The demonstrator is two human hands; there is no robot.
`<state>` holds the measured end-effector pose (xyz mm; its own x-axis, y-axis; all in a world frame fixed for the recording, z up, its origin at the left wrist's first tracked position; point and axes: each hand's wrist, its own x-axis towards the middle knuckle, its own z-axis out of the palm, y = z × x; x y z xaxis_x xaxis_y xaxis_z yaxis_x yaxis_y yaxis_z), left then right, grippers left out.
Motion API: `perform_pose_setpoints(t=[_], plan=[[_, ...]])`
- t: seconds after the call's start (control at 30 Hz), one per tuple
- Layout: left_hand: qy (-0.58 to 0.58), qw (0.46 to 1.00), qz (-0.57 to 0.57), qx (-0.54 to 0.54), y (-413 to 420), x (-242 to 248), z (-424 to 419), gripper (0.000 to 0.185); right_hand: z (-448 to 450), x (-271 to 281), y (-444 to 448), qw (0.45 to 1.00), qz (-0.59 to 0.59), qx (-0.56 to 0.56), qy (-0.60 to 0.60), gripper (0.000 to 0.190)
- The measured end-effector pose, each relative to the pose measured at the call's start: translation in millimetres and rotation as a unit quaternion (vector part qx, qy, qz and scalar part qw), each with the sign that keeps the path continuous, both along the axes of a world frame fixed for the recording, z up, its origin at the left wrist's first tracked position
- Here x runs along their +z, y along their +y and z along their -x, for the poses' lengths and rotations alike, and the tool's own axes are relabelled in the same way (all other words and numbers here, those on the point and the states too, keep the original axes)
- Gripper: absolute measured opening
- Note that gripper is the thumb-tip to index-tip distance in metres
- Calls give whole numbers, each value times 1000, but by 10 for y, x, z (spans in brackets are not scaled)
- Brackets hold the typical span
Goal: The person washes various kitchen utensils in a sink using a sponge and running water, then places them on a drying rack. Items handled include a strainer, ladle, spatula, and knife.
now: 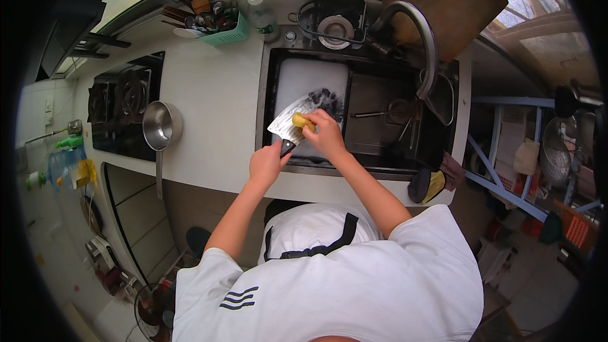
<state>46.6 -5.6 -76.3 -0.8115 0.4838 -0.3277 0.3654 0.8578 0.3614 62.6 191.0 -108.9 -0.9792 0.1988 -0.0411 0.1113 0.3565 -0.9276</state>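
Observation:
My left hand (267,164) is closed round the black handle of a cleaver (290,116), whose broad, wet-looking metal blade points up and away over the left sink basin. With its fingers, my right hand (327,135) holds a yellow sponge (302,121) against the blade near the handle. Beneath the blade, the left basin (311,76) holds whitish, foamy water with a dark patch in it. In the right basin (368,137) lie a long-handled utensil and other metal pieces, partly in shadow.
A curved faucet (430,52) arches over the right basin, before a large wooden board (441,4). A bottle (262,16) and a green utensil basket (228,31) stand behind. At left, a steel saucepan (162,126) sits beside the stove (126,99). Cloths (430,185) hang at the counter's front edge.

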Motion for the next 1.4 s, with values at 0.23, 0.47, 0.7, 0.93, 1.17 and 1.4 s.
perform_pose_setpoints(t=[0.23,0.47,0.7,0.93,1.17,1.4], plan=[[65,994,9,-88,254,76,55,31,60,-236,113,989,-139,-50,26,24],[78,992,6,-104,307,25,-13,31,74,-328,236,992,-91,-69,-46,23],[95,989,1,-111,322,25,10,32,-62,-128,174,998,-67,11,9,23],[119,988,9,-103,295,-4,10,34,-96,-16,155,997,-60,27,41,20],[134,985,13,-105,351,49,-123,34,98,-281,354,990,-116,-56,53,19],[128,985,10,-113,293,136,-161,33,-82,-162,441,995,-93,-29,-31,16]])
